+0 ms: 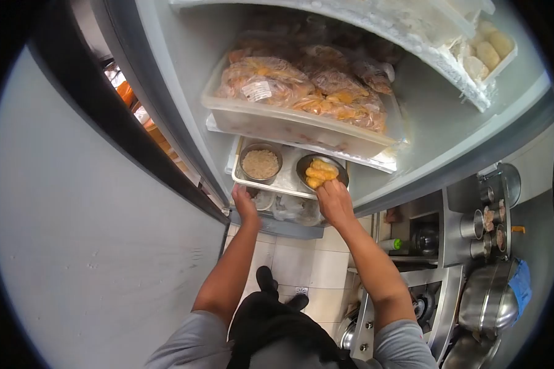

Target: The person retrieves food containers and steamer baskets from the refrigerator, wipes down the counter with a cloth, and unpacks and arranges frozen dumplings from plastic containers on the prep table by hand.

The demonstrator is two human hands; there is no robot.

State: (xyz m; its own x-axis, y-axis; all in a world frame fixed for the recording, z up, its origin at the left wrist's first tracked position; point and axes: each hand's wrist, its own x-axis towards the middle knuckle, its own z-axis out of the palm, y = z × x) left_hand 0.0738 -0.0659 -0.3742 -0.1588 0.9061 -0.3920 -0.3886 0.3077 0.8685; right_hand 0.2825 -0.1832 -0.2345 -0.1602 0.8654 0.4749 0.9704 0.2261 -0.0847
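Note:
In front of me a white tray [280, 184] juts from a shelf inside the upright freezer. On its left stands a round metal bowl [260, 165] of pale, grainy food. A darker bowl [301, 166] on the right holds several yellow, finger-shaped pieces [320, 173]. My left hand [245, 204] is closed at the tray's front left corner. At the front right edge, my right hand [335, 202] is closed on the tray, its fingertips close against the dark bowl and partly hiding its near rim.
Above the tray, a large clear bin [289, 125] holds bagged, frosty meat. A frosted shelf [406, 40] hangs higher up. Plastic bags [292, 208] lie below the tray. The freezer door [92, 227] stands open at left; a stove [425, 307] and metal pots [487, 298] are at right.

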